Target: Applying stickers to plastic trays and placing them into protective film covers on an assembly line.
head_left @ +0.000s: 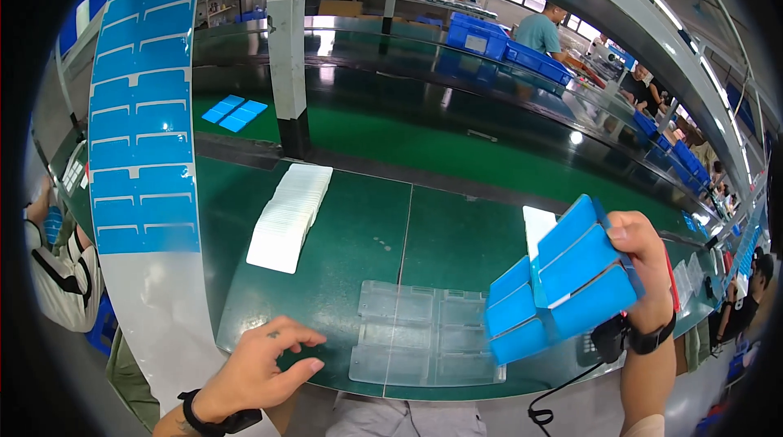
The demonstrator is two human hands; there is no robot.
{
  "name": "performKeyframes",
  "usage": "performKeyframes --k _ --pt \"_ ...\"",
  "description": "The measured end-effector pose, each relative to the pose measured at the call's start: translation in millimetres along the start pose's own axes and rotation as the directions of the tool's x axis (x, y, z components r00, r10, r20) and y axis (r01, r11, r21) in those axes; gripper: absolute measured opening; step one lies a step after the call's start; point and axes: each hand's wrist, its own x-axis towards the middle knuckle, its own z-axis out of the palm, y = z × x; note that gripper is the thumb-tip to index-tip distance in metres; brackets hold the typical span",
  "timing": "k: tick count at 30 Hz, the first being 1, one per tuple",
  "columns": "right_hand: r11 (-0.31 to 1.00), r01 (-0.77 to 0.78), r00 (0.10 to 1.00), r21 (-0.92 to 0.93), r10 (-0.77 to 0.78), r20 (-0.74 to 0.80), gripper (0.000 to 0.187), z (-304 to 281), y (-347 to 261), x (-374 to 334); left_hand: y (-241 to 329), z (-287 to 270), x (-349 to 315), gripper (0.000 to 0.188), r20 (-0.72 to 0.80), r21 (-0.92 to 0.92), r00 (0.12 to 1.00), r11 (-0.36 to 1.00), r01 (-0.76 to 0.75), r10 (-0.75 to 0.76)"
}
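Observation:
My right hand (640, 253) grips the edge of a flat panel (591, 266) divided into several bright blue rectangles. The panel is held tilted above the bench, overlapping the right end of a clear plastic tray (395, 363) with shallow rectangular compartments. My left hand (273, 359) hovers near the bench's front edge, left of that tray, its fingers apart and nothing in them. Beyond it, a fanned stack of white cards (289, 217) lies on the green bench. Another white stack (538, 225) is partly hidden behind the blue panel.
A long sheet of blue film pieces on backing (145, 143) hangs down at the left. A grey post (287, 53) rises behind the bench, by a conveyor carrying a blue panel (235, 113). A black cable (563, 388) trails at the front right. Other people sit on both sides.

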Motion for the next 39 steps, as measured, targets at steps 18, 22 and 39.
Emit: performKeyframes --k 18,22,39 --pt "0.55 -0.454 0.876 -0.701 0.134 -0.463 0.04 -161.2 31.3 110.4 3.7 23.7 0.6 0.031 0.134 0.152 0.987 0.982 -0.113 0.093" --pt "0.559 -0.414 0.91 -0.719 0.275 -0.31 0.035 -125.0 46.2 69.4 -7.3 17.3 -12.2 0.03 0.082 0.17 0.993 0.981 -0.094 0.081" --pt "0.809 -0.074 0.263 -0.583 0.58 0.771 0.013 83.7 134.5 -156.6 -58.8 -16.8 -218.3 0.067 -0.832 0.406 0.547 0.771 0.49 0.09"
